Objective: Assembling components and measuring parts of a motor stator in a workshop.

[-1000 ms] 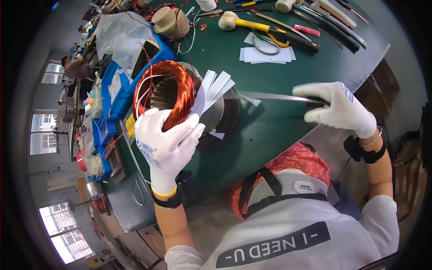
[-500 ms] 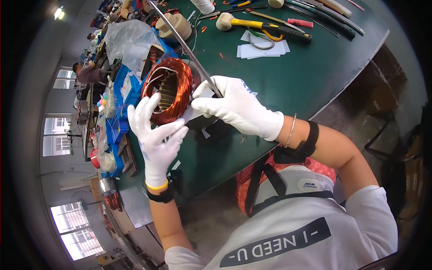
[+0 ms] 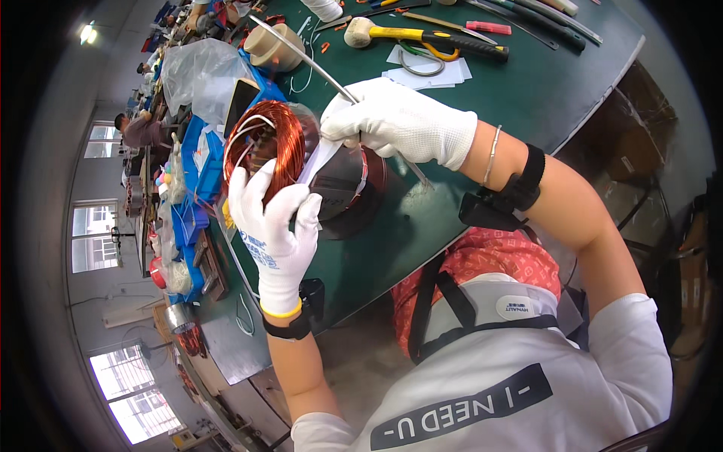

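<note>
A motor stator (image 3: pixel 339 184) stands tilted on the green bench, with a thick copper winding (image 3: pixel 290 143) bulging from its end and white leads looped across the opening. My gloved left hand (image 3: pixel 273 230) has its fingers curled over the winding's near edge. Above the stator's dark body, my gloved right hand (image 3: pixel 399 124) is closed round a long thin metal rod (image 3: pixel 301 56), which slants to the upper left and shows again below the hand. A white paper strip (image 3: pixel 322 157) lies between the right fingertips and the winding; whether they pinch it is unclear.
Beyond the stator lie a mallet (image 3: pixel 407 34) with a yellow and black handle, scissors (image 3: pixel 422 64) on white paper slips (image 3: pixel 452 73), and several long-handled tools. Blue bins (image 3: pixel 192 211), a clear plastic bag (image 3: pixel 199 79) and a beige block (image 3: pixel 273 47) crowd the left side.
The stator has turned, showing more of its dark side. My left hand has gone from spread fingers to a grip on the winding. My right hand has risen, with the rod now extending below it.
</note>
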Available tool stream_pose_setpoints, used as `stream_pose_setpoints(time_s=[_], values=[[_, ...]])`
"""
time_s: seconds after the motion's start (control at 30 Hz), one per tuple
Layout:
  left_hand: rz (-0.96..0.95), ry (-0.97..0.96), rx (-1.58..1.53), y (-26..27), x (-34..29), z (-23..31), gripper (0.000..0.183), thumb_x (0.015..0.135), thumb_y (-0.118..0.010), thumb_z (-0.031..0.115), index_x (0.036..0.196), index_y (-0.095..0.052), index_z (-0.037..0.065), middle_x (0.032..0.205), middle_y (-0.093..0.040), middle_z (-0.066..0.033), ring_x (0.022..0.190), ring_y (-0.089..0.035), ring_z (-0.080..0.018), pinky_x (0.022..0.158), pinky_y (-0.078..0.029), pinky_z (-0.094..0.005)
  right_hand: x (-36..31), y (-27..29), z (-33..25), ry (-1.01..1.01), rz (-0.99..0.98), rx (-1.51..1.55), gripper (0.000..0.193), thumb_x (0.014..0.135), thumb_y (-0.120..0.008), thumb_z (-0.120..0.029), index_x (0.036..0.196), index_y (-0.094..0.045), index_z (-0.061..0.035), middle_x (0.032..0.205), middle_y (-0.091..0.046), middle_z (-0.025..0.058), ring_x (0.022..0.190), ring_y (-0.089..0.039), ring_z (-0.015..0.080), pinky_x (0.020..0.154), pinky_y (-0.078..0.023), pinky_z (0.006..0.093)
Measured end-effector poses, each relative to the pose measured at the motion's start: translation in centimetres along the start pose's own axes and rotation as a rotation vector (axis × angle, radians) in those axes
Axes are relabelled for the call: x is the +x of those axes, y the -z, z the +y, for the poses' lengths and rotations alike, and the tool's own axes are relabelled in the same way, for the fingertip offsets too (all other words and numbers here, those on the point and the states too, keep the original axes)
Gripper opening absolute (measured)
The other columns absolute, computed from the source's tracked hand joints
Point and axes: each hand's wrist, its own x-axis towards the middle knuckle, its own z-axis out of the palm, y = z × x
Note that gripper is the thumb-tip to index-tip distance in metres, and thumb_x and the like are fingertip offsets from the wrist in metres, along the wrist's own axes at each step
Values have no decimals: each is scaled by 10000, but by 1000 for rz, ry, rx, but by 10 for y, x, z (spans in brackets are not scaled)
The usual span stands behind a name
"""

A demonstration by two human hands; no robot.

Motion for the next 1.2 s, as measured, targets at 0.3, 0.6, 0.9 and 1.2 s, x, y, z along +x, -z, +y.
stream_pose_setpoints(time_s=[0.3, 0.6, 0.9, 1.2], values=[[-102, -48, 147, 8, 0, 5, 290, 826, -780, 218, 1095, -726, 123, 1378, -573, -173, 1283, -482, -414, 1110, -344, -517, 1, -4, -11, -206, 50, -46, 231, 838, -684, -244, 873, -681, -16, 758, -641, 42, 693, -560, 113, 634, -481, 286], [-194, 99, 138, 19, 8, 16, 258, 786, -803, 194, 1023, -769, 97, 1248, -624, -155, 1249, -503, -407, 1103, -349, -508, -45, 17, -30, 220, 489, -368, 274, 969, -550, -121, 1200, -652, -13, 938, -677, 89, 748, -579, 135, 691, -487, 280], [-55, -9, 61, 0, 15, 11, 248, 708, -830, 138, 945, -757, 123, 938, -620, -110, 879, -599, -301, 871, -460, -451, -168, 21, -109, -9, 180, -1644, 574, 681, -593, 70, 1211, -716, -112, 819, -632, 153, 634, -571, 306, 575, -442, 351], [12, 33, 115, -5, 13, 13, 236, 709, -822, 192, 932, -767, 140, 949, -595, -116, 867, -589, -307, 765, -450, -427, -111, 10, -103, 209, 24, -1703, 648, 719, -625, 19, 1296, -658, -274, 669, -478, 111, 536, -530, 285, 485, -396, 386]])
